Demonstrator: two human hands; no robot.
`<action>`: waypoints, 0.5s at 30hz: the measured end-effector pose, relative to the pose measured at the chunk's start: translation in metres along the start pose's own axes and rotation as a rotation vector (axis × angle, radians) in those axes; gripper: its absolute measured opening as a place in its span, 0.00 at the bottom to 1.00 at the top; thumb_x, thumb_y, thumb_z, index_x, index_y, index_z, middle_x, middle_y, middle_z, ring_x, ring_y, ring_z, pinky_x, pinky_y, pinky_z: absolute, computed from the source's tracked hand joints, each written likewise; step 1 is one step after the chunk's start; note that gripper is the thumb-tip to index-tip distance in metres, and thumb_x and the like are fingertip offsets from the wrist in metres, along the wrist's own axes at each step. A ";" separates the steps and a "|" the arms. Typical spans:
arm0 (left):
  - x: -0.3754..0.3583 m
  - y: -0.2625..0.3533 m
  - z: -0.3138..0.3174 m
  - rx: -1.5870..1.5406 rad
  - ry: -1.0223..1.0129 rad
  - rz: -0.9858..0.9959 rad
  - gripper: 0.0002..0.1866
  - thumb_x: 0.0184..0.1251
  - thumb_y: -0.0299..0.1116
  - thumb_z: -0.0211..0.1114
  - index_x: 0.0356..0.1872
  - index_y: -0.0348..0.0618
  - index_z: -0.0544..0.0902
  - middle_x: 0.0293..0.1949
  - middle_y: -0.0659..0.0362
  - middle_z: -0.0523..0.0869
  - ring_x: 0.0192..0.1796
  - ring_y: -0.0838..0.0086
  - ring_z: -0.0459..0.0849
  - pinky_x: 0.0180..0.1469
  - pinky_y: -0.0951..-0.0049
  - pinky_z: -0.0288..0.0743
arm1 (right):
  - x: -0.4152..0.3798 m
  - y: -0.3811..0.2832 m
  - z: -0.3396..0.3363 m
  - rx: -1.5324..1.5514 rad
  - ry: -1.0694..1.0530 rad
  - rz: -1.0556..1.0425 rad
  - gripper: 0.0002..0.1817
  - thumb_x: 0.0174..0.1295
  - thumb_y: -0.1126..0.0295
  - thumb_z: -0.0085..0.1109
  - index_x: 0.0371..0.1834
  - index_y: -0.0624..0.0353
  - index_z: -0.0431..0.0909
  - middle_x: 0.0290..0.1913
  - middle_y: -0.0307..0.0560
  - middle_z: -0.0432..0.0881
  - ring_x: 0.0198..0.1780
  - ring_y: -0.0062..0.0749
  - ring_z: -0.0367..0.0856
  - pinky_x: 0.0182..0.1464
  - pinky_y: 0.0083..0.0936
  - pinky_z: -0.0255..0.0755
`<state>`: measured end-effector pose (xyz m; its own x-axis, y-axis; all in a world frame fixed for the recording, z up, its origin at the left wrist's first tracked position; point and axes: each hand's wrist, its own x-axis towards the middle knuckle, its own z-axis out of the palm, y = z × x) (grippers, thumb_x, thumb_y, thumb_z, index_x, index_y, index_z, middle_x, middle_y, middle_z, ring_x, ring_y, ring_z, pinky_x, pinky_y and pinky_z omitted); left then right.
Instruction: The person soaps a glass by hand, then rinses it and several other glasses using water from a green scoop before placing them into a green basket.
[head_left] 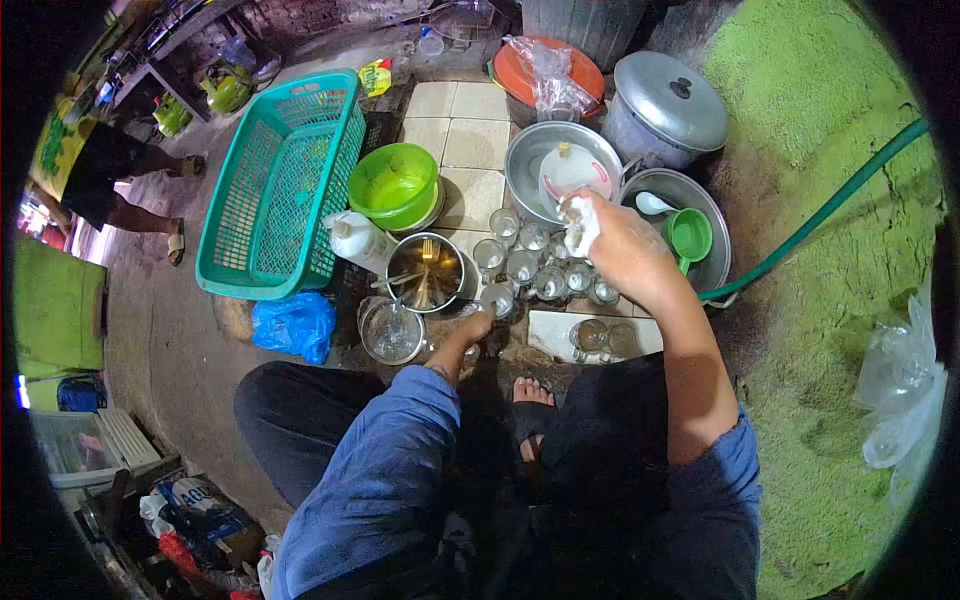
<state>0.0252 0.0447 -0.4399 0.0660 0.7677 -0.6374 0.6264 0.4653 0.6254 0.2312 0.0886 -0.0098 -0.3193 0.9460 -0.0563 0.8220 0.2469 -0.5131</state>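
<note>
My right hand [632, 250] is closed around a white, foam-covered sponge [582, 228], above the edge of a metal basin [522, 165]. In that basin sits a whitish round tub [570, 172] with red marks. My left hand [474, 328] is low beside the glasses, its curled fingers at a glass mug [497, 298]; the fingertips are partly hidden. Several glass mugs [522, 266] stand close together between my hands. To the left of my left hand are a steel pot [448, 262] holding cutlery [428, 285] and a clear bowl [392, 335] of water.
A green basket [212, 270], lime bowls [398, 180] and a white bottle [352, 240] stand left. Right are a lidded pot [665, 100], a pan with a green dipper [689, 235] and a hose [830, 220]. Two glasses [590, 335] rest on a tile. Another person's legs [140, 215] are far left.
</note>
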 end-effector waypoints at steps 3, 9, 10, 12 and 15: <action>0.014 -0.002 0.010 0.074 -0.001 0.134 0.39 0.70 0.62 0.31 0.52 0.34 0.76 0.54 0.37 0.77 0.58 0.46 0.74 0.60 0.53 0.65 | 0.000 0.000 -0.002 -0.024 -0.004 0.016 0.15 0.62 0.67 0.48 0.51 0.58 0.70 0.42 0.64 0.79 0.49 0.59 0.76 0.49 0.44 0.68; -0.015 0.020 0.024 -0.004 0.280 -0.074 0.30 0.73 0.50 0.35 0.48 0.33 0.78 0.48 0.35 0.78 0.52 0.40 0.76 0.56 0.51 0.67 | 0.000 0.002 -0.004 -0.032 -0.035 0.007 0.15 0.62 0.68 0.48 0.51 0.59 0.70 0.42 0.64 0.79 0.48 0.59 0.76 0.48 0.44 0.68; -0.025 0.013 0.035 -0.005 0.514 0.154 0.32 0.73 0.50 0.35 0.48 0.29 0.77 0.48 0.33 0.78 0.53 0.40 0.75 0.57 0.52 0.66 | -0.001 0.006 -0.003 -0.005 -0.015 -0.019 0.15 0.62 0.67 0.48 0.51 0.59 0.70 0.42 0.64 0.79 0.48 0.58 0.76 0.47 0.43 0.68; -0.032 -0.001 0.059 0.005 0.645 0.234 0.30 0.73 0.49 0.38 0.48 0.26 0.76 0.46 0.32 0.78 0.52 0.41 0.76 0.57 0.52 0.66 | -0.002 0.007 -0.004 0.014 0.007 -0.053 0.15 0.63 0.67 0.47 0.51 0.59 0.70 0.42 0.64 0.79 0.48 0.58 0.76 0.47 0.42 0.68; -0.029 0.005 0.107 0.143 0.074 0.048 0.27 0.71 0.48 0.43 0.49 0.30 0.76 0.45 0.36 0.80 0.52 0.46 0.76 0.56 0.52 0.66 | -0.004 0.006 -0.012 0.040 0.029 -0.051 0.15 0.63 0.68 0.47 0.51 0.60 0.71 0.43 0.63 0.79 0.49 0.57 0.77 0.48 0.40 0.69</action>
<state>0.1098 -0.0226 -0.4661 0.0445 0.8204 -0.5700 0.7286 0.3637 0.5804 0.2428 0.0890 -0.0028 -0.3461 0.9382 -0.0045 0.7854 0.2871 -0.5483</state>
